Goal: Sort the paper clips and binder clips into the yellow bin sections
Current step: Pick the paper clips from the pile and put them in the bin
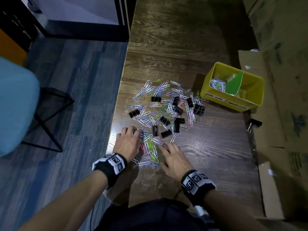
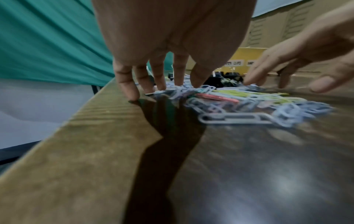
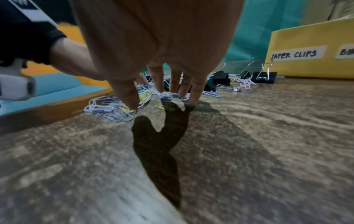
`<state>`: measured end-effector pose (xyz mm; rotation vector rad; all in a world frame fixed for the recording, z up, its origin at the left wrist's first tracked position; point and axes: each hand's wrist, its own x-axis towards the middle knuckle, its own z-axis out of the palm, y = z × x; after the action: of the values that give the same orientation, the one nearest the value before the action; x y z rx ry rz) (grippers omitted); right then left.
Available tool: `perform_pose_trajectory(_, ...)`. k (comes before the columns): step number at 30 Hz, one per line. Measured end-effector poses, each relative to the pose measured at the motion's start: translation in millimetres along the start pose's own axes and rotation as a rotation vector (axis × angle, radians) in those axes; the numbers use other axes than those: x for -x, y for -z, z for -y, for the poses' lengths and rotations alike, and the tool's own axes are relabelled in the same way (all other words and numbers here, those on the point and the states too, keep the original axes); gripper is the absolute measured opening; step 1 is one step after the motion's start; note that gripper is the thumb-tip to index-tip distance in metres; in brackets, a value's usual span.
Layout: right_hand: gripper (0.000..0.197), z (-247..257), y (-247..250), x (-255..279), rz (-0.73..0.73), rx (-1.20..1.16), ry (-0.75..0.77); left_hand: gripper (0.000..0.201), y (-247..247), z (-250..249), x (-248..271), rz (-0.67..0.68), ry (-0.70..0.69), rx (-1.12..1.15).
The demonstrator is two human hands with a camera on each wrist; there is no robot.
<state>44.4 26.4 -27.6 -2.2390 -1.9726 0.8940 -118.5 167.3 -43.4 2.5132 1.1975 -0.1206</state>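
Note:
A heap of coloured paper clips (image 1: pixel 150 149) mixed with several black binder clips (image 1: pixel 156 98) lies on the dark wooden table (image 1: pixel 208 155). At its near end my left hand (image 1: pixel 133 135) presses spread fingertips (image 2: pixel 160 84) onto the clips by the table's left edge. My right hand (image 1: pixel 166 150) touches them from the right, its straight fingers (image 3: pixel 160 84) set on clips (image 3: pixel 107 107); neither hand grips anything. The yellow bin (image 1: pixel 216 95) stands at the far right, split by a green divider (image 1: pixel 233 84). Paper clips (image 1: pixel 217 83) lie in its left section, labelled PAPER CLIPS (image 3: pixel 295 53).
The table's left edge (image 1: pixel 115 114) runs just beside my left hand, with floor and a blue chair (image 1: pixel 16 105) beyond. Flattened cardboard (image 1: pixel 275 139) lines the right side, and a stray binder clip (image 1: pixel 255 122) lies on it. Bare tabletop (image 1: pixel 216 164) lies near and right of the heap.

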Motion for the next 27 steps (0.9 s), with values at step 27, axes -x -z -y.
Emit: perform_pose_trajectory(27, 0.104, -22, -4, 12, 0.087, 0.081, -0.058, 0.089, -10, -36, 54, 0.281, -0.081, 0.118)
